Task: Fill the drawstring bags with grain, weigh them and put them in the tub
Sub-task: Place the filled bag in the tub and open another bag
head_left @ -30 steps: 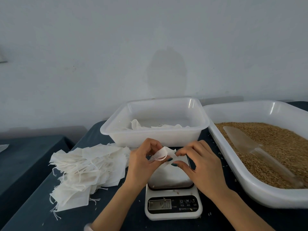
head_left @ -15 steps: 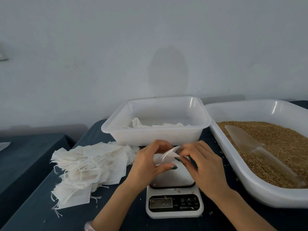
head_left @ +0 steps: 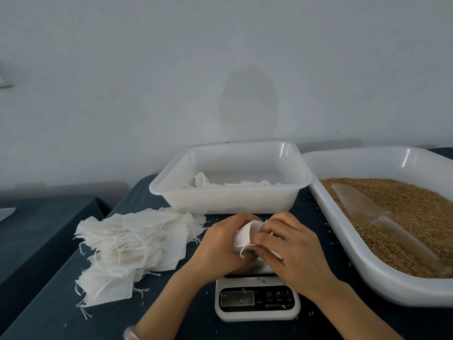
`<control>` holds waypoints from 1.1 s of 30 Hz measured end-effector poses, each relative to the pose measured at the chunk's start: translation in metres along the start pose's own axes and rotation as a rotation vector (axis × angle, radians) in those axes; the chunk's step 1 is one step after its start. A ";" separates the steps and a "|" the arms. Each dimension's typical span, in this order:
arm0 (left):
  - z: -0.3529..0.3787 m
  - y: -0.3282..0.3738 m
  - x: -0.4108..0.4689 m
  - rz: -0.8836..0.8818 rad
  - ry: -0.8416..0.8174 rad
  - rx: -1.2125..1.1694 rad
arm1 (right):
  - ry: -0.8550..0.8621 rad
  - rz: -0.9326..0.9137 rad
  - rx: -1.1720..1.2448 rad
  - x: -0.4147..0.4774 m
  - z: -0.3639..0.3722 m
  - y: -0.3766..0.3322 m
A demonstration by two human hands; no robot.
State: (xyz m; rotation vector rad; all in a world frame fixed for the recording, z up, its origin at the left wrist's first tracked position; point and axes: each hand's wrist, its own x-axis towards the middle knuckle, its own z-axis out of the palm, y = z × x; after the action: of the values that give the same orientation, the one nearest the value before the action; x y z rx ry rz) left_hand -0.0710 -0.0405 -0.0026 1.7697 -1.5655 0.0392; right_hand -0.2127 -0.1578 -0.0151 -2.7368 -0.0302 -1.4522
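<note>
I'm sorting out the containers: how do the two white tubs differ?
The small tub holds a few bags; the large tub holds grain and a scoop. The small tub sits behind the scale; the large tub to its right. Both are white plastic.

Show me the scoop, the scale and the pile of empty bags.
scoop (head_left: 360, 204), head view, on its clear blade.
scale (head_left: 259, 300), head view, on its dark control panel.
pile of empty bags (head_left: 137, 241), head view, middle of the heap.
</note>
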 end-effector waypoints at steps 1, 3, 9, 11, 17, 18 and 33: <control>0.000 0.000 0.000 0.022 -0.003 -0.001 | -0.011 -0.010 -0.005 0.000 -0.001 0.000; -0.001 -0.001 -0.001 0.042 -0.015 -0.005 | -0.032 -0.029 -0.019 0.001 -0.002 -0.001; -0.003 -0.009 -0.001 0.015 -0.021 -0.023 | -0.048 -0.076 -0.045 0.002 -0.002 -0.004; -0.003 -0.011 -0.001 0.014 -0.016 -0.042 | -0.055 -0.086 -0.054 0.002 0.000 -0.003; -0.002 -0.016 0.000 -0.045 0.046 -0.070 | 0.045 0.060 0.092 0.007 -0.013 -0.013; -0.002 -0.016 0.000 -0.061 0.057 -0.076 | 0.089 0.089 0.124 0.012 -0.018 -0.017; -0.007 -0.018 -0.001 -0.166 0.231 -0.032 | -1.283 0.927 -0.620 0.058 -0.122 0.137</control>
State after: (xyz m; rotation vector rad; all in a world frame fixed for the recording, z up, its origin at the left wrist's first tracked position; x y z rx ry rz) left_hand -0.0528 -0.0365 -0.0074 1.7949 -1.2464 0.1319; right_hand -0.2759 -0.3003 0.0976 -2.7707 1.5213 0.6377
